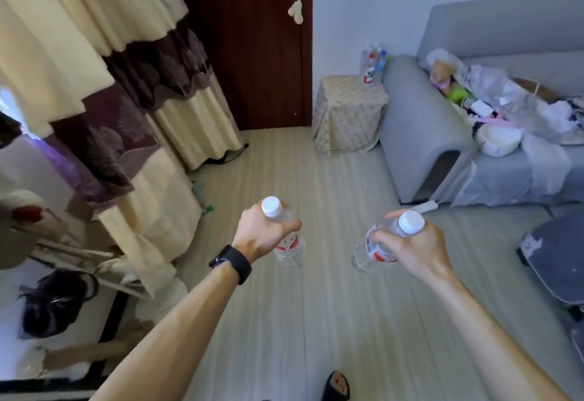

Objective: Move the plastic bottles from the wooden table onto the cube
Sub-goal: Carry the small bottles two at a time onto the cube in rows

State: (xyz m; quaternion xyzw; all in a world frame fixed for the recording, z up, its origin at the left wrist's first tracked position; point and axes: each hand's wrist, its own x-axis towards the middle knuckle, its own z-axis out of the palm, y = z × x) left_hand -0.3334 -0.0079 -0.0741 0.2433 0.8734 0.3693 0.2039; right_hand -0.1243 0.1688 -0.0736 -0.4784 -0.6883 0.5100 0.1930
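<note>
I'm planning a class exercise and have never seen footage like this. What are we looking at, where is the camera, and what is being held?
No machine here: these are a person's bare arms, filmed by one wide-angle camera worn on the head, looking forward and down. The left hand, a black wristband on its wrist, grips a clear plastic bottle with a white cap; the right hand grips a second bottle. Both hang above a pale floor. Ahead, beside a grey sofa, stands a cloth-covered cube with several bottles on top.
</note>
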